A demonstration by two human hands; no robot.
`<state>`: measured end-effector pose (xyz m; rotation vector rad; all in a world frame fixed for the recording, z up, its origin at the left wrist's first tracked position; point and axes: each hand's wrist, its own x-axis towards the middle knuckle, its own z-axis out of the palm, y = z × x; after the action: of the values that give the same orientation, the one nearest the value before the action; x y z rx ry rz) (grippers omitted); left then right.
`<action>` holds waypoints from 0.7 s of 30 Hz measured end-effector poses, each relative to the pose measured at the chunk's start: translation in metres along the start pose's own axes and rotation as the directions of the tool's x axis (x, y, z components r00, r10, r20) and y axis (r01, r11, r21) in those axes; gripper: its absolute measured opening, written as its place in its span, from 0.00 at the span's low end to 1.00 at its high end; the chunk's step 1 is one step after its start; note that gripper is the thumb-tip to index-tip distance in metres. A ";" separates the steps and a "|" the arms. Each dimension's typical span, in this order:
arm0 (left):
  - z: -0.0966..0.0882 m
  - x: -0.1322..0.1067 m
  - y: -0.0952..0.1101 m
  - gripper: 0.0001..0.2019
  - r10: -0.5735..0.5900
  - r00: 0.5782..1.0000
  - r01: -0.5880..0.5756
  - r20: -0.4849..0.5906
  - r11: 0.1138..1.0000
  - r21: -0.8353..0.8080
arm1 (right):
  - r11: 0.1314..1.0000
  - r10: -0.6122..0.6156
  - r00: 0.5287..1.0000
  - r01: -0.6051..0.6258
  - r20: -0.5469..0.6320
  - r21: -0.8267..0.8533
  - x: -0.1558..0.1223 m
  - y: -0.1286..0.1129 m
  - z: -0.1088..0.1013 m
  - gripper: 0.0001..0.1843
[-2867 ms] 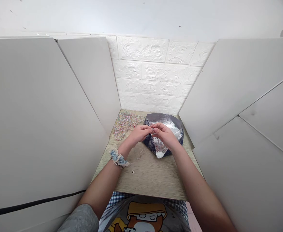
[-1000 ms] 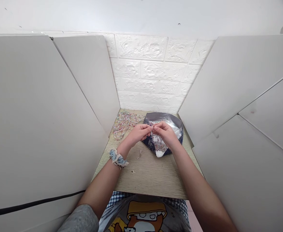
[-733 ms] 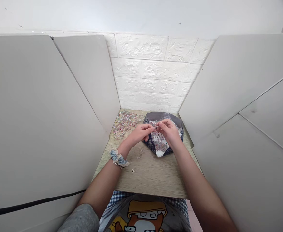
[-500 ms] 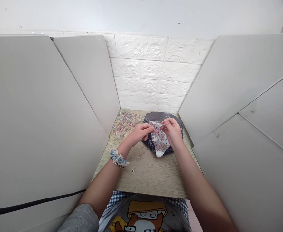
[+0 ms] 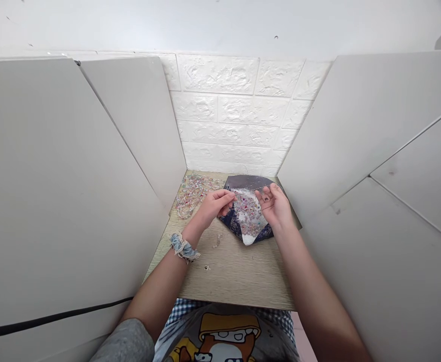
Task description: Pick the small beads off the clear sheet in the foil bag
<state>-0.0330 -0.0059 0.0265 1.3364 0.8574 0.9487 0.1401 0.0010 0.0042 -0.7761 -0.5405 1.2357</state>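
Beads (image 5: 247,215), pastel and glittery, sit on a navy foil pouch (image 5: 232,224); right hand (image 5: 275,203) open just over it, left hand (image 5: 215,208) curled (pinching anything? can't tell).

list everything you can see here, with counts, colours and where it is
wood-grain tabletop: one, pale beige, centre
loose beads: many, pink and clear, heaped back left on tabletop
foil-lined pouch: one, navy and silver, back right on tabletop
small beads: many, pink and pale, on the pouch's foil
stray beads: a few, pale, on tabletop in front of pouch
brick-pattern wall panel: one, white, behind tabletop
side boards: several, white, both sides
black cable: one, black, lower left
scrunchie: one, blue, left wrist
left hand: one, fingers curled, above tabletop
right hand: one, open, above pouch
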 end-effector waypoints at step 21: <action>-0.002 0.000 -0.001 0.14 -0.021 0.998 0.020 0.052 1.000 0.018 | 0.655 -0.253 0.902 0.426 0.349 -0.625 -0.020 0.006 0.012 0.12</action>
<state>-0.0349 -0.0053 0.0256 1.3588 0.8392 0.8882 0.1225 -0.0151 0.0081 -1.0921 -1.3395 0.7433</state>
